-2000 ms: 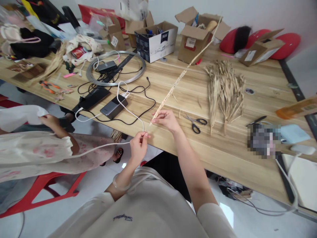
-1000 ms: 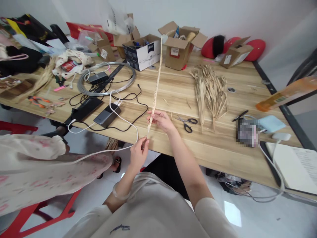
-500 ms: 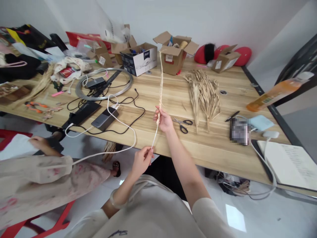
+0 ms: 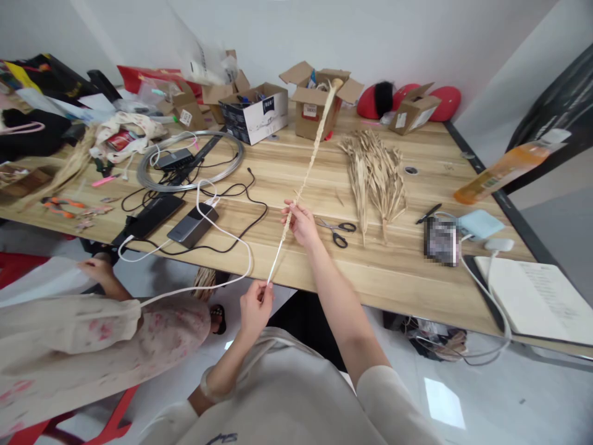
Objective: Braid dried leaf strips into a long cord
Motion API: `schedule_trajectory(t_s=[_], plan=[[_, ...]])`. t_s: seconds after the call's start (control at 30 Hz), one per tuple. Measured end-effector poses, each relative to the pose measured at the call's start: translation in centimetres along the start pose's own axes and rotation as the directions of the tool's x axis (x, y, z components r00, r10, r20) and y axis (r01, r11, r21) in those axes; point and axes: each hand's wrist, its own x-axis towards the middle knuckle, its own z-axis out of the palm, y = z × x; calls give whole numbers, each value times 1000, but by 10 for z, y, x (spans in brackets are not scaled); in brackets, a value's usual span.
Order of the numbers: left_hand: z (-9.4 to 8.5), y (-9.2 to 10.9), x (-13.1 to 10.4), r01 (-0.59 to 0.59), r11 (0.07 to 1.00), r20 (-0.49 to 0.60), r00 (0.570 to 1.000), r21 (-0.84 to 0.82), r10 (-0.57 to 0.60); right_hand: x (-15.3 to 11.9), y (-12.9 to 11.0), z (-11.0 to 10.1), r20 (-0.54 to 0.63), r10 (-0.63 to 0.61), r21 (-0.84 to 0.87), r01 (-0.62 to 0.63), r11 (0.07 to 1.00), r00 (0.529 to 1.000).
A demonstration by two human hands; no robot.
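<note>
One rod (image 4: 308, 172) slants over the table (image 4: 278, 162), your left hand (image 4: 256, 309) pinching its end off the near edge, your right hand (image 4: 301, 224) its wrapped part. Open room separates rod and leaves (image 4: 386, 185).

Over the table (image 4: 287, 176), a stick (image 4: 312, 153) slants between the power bank (image 4: 192, 227) on its left and the scissors (image 4: 334, 228) on its right. Dried leaves (image 4: 391, 185) lie right of the scissors, cartons (image 4: 308, 125) behind. Behind the power bank, a hub (image 4: 175, 159) seemingly sits inside the wire coil (image 4: 141, 168).
</note>
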Motion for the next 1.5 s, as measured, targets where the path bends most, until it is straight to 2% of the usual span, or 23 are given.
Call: schedule_trajectory(t_s=[0.2,0.33,0.4,0.53,0.67,0.73,0.8,0.9,1.0,1.07,1.13,1.2,1.3,1.4,1.5], plan=[[-16,-15,-5,-65,997,-44,997,28,66,2,-3,4,-33,9,64,-7,998,999],[-34,-40,-22,-122,981,-80,988,154,135,5,-9,-1,-158,-41,115,60,992,987],[-45,-57,-35,-136,963,-95,982,231,161,5,-9,-2,-182,-53,137,79,987,982],[-59,-84,-58,-74,952,-48,995,297,92,1,-2,3,-91,-8,88,16,996,996],[-60,-86,-61,0,934,12,1000,357,-5,-5,8,11,-4,38,19,-38,999,999],[-56,-80,-57,12,947,83,996,321,-41,-6,10,12,26,47,1,-47,999,999],[-49,-72,-51,29,965,108,992,259,-59,-7,11,12,49,53,-9,-52,999,997],[-38,-65,-43,78,989,90,992,125,-89,-9,12,14,95,77,-8,-76,997,993],[-28,-62,-34,156,984,61,987,-88,-150,-14,15,19,205,179,-43,-174,984,962],[-25,-61,-27,189,958,62,982,-217,-180,-18,17,22,279,246,-69,-236,969,928],[-27,-61,-22,191,950,59,982,-249,-182,-19,18,24,304,250,-69,-241,968,919],[-33,-63,-19,144,979,4,989,-145,-145,-16,17,23,244,181,-27,-180,983,953],[-45,-69,-22,12,989,-58,998,146,-4,-8,15,19,30,26,68,-28,997,999],[-54,-80,-27,-83,949,-15,996,304,92,-1,12,14,-151,-44,100,59,993,988],[-56,-89,-31,-48,944,-69,995,327,75,1,11,13,-192,-43,100,64,993,980]])
